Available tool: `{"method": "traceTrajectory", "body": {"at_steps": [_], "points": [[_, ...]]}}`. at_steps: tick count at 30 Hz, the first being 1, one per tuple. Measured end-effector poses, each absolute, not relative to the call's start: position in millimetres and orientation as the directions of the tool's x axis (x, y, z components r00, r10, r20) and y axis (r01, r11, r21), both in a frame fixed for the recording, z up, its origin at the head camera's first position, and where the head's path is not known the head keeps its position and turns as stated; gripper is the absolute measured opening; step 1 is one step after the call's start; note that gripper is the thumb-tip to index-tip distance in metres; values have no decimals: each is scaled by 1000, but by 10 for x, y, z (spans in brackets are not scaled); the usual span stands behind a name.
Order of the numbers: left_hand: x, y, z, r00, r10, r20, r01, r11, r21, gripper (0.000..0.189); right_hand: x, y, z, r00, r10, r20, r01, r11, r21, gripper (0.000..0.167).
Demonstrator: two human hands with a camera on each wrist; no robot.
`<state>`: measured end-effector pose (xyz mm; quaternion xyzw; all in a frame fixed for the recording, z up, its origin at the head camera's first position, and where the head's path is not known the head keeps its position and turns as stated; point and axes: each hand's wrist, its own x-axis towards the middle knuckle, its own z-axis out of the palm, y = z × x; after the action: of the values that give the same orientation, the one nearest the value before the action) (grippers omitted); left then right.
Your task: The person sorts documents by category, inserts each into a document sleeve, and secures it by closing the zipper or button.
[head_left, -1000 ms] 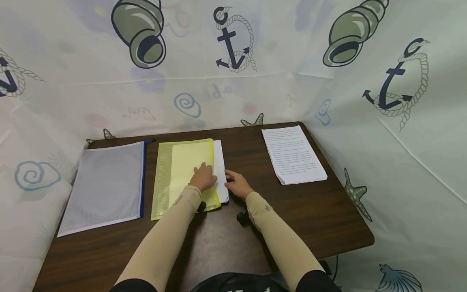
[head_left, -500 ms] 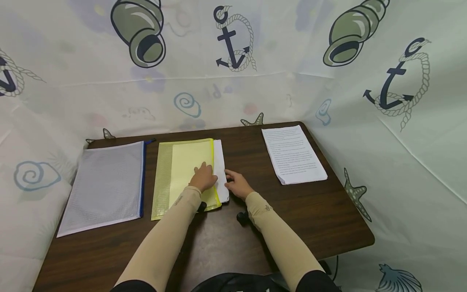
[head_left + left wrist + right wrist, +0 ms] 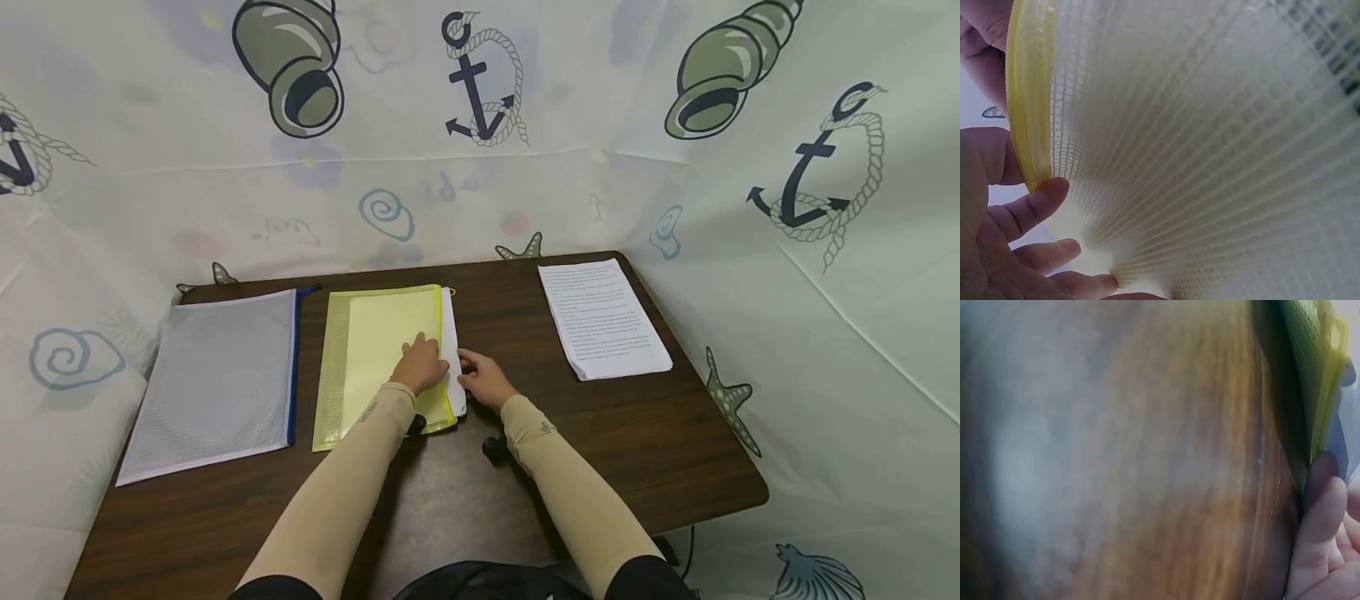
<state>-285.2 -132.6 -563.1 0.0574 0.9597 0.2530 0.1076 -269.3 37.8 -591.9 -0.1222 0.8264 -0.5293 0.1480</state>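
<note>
A yellow mesh zipper pouch (image 3: 337, 367) lies on the table, its zippered edge facing right. A stack of white paper (image 3: 451, 333) is mostly inside it and shows pale through the mesh, with a narrow strip sticking out. My left hand (image 3: 420, 365) lies over the pouch near the opening; in the left wrist view its fingertips (image 3: 1047, 197) press the mesh while the thumb goes behind the yellow zipper edge. At the protruding paper edge, my right hand (image 3: 483, 379) holds the sheets with curled fingers. Its fingers (image 3: 1325, 519) sit right below the pouch corner.
On the left lies a white mesh pouch (image 3: 217, 383) with a blue zipper. A stack of printed sheets (image 3: 603, 321) lies at the back right. The dark wooden table (image 3: 600, 458) meets a patterned curtain (image 3: 585, 200) behind and at the sides.
The paper stack has slid slightly left, deeper into the yellow pouch, and its visible strip is narrower. My right hand has moved a little left with it; my left hand stays nearly in place.
</note>
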Motion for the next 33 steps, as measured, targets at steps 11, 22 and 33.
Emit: {"method": "traceTrajectory", "body": {"at_steps": [11,22,33], "points": [[-2857,-1307,-5657,-972,165,-165,59,859,509,29,-2700,385,-5937,-925,-370,-84,-84,416,-905,56],[-2822,-1277,-5566,-966,203,-162,87,840,536,38,-2730,308,-5891,-918,-379,-112,-64,422,-904,56],[-2829,-1267,-5610,-971,190,-144,91,854,513,36,-2736,346,-5900,-908,-402,-120,-99,483,-870,60]]}}
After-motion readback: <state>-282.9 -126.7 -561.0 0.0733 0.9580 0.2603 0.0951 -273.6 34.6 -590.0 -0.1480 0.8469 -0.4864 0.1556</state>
